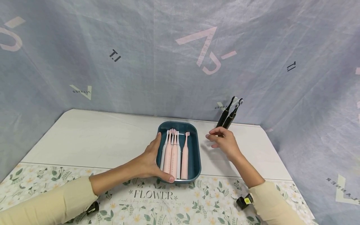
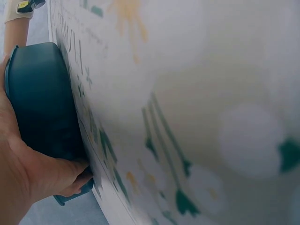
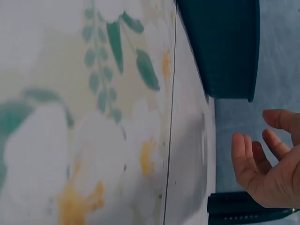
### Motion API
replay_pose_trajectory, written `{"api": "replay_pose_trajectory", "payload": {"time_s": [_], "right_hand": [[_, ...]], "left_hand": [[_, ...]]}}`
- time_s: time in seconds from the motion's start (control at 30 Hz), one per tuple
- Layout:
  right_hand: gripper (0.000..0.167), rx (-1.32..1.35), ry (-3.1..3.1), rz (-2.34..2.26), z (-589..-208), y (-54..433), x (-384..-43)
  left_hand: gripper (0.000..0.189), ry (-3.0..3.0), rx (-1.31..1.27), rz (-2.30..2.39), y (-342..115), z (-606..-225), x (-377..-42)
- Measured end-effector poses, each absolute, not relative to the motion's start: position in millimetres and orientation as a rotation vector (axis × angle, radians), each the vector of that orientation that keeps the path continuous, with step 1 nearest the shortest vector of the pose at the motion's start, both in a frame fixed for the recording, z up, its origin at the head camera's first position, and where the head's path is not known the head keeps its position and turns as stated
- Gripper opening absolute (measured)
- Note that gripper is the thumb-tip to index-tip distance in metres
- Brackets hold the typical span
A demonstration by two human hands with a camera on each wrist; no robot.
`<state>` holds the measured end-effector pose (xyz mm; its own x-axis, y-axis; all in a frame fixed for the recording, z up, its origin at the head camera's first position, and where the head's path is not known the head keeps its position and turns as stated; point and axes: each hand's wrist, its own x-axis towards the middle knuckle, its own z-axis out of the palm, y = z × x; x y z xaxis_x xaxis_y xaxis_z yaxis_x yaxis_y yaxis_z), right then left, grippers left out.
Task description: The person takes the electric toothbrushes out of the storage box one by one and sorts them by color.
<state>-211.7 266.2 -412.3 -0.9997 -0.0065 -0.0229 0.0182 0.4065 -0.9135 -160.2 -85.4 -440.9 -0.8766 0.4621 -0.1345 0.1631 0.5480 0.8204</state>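
Head: left hand [image 1: 151,160] clamps oblong teal bin [image 1: 194,153]. Right fingers [image 1: 220,130] apart, slim black toothbrushes [image 1: 223,117] beyond; likely light, pinch handles [image 1: 230,119].

Dark teal tray [image 1: 196,165], pink and white toothbrushes [image 1: 174,161], black toothbrushes [image 1: 230,119], floral cloth [image 1: 216,211] in white, green, yellow

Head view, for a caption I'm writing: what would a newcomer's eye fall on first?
Probably the teal tray near the middle, gripped at its left side by the left hand and holding pink toothbrushes and white toothbrushes. Next, perhaps, the black toothbrushes standing near the back edge, just beyond the right hand.
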Motion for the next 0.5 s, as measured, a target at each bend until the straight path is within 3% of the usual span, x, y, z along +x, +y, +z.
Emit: {"api": "replay_pose_trajectory", "payload": {"time_s": [0.5], "right_hand": [[0.033,-0.162,2.541,-1.695,-420,242,-212]], "left_hand": [[0.184,2.447,0.505,1.256,-85,-441,-160]]}}
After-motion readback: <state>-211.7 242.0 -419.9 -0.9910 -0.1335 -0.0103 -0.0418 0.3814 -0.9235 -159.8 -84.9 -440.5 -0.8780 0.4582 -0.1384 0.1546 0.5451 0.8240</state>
